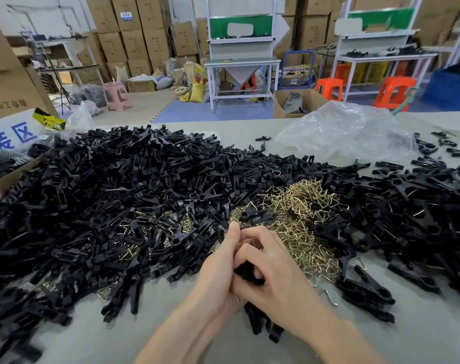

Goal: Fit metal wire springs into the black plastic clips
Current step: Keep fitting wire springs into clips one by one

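clip pile (118,193) left to centre, cut off at left edge | left hand (218,274) and right hand (276,277), lower centre, both clasp black clip (260,324), mostly hidden by fingers | spring heap (302,219) centre right | plastic bag (349,130) upper right

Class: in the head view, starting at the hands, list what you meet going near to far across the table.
Left hand and right hand gripping a clip → springs → plastic bag → workbench
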`<control>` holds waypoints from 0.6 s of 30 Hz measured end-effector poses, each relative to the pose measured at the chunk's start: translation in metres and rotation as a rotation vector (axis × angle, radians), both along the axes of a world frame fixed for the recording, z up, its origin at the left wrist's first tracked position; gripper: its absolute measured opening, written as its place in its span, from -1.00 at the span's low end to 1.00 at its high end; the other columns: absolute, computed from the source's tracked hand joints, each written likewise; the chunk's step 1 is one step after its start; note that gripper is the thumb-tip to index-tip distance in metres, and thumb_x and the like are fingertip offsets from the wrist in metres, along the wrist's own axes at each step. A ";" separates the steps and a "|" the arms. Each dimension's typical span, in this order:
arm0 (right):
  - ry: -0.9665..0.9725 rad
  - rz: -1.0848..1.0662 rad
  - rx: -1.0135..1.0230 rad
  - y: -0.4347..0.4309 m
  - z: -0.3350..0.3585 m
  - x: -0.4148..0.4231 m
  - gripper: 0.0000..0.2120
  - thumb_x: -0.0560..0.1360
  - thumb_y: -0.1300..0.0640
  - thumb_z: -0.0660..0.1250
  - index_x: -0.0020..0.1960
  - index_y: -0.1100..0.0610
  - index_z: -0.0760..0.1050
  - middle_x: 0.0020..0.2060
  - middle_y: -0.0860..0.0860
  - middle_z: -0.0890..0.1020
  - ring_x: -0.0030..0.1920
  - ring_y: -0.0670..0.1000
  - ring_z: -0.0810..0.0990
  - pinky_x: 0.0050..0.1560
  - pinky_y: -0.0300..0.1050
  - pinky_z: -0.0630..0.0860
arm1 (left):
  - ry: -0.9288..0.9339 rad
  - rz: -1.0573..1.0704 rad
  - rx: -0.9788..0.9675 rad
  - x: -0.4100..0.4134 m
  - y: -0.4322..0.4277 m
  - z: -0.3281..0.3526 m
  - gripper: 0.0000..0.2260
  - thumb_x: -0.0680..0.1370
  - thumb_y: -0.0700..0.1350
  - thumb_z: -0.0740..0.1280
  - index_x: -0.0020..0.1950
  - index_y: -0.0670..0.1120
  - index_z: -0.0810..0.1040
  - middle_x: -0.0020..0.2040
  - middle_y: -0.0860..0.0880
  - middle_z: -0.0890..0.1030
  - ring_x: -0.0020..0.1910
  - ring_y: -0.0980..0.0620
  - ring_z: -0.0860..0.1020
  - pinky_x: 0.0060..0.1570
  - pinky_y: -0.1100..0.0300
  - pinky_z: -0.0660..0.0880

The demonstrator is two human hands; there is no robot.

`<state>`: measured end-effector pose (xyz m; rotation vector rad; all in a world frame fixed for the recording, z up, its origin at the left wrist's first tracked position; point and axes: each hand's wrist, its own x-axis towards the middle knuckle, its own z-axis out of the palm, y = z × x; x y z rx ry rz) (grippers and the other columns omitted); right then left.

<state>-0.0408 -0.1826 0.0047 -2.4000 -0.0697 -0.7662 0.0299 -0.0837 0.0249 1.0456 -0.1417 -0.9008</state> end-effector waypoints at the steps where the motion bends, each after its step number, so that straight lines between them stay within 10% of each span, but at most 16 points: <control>1: -0.009 -0.004 -0.011 -0.001 -0.001 0.000 -0.89 0.53 -0.08 0.34 -0.03 -0.12 0.42 0.16 -0.15 0.46 0.22 -0.11 0.42 0.20 -0.17 0.42 | 0.007 -0.002 -0.019 0.002 0.001 0.000 -0.56 0.55 0.22 0.30 -0.13 -0.15 0.68 -0.32 -0.12 0.56 -0.34 0.01 0.59 -0.36 0.16 0.56; 6: -0.100 -0.089 -0.055 -0.012 0.001 0.000 -0.78 0.58 -0.14 0.33 0.15 -0.06 0.56 0.18 -0.22 0.50 0.24 -0.16 0.43 0.28 -0.25 0.40 | -0.074 0.001 -0.061 0.012 0.006 -0.002 -0.55 0.64 0.14 0.22 0.15 -0.23 0.65 0.13 -0.35 0.64 0.08 -0.15 0.64 0.08 -0.03 0.64; 13: 0.004 -0.210 0.154 -0.022 0.007 -0.009 -0.76 0.50 -0.12 0.38 0.15 -0.18 0.55 -0.03 -0.33 0.57 0.07 -0.33 0.52 0.08 -0.53 0.37 | -0.431 0.173 0.077 0.022 0.013 -0.005 -0.77 0.70 -0.15 0.18 0.22 -0.04 0.61 -0.03 -0.18 0.72 0.05 -0.09 0.70 0.04 0.12 0.63; 18: -0.063 -0.250 0.636 -0.031 0.021 -0.011 -0.76 0.47 -0.02 0.44 0.14 -0.12 0.61 -0.07 -0.23 0.68 -0.13 -0.23 0.63 -0.12 -0.37 0.54 | -0.609 0.224 0.193 0.028 0.017 -0.006 -0.75 0.67 -0.32 0.20 0.21 -0.04 0.55 -0.05 -0.07 0.74 -0.03 0.02 0.69 -0.07 0.20 0.62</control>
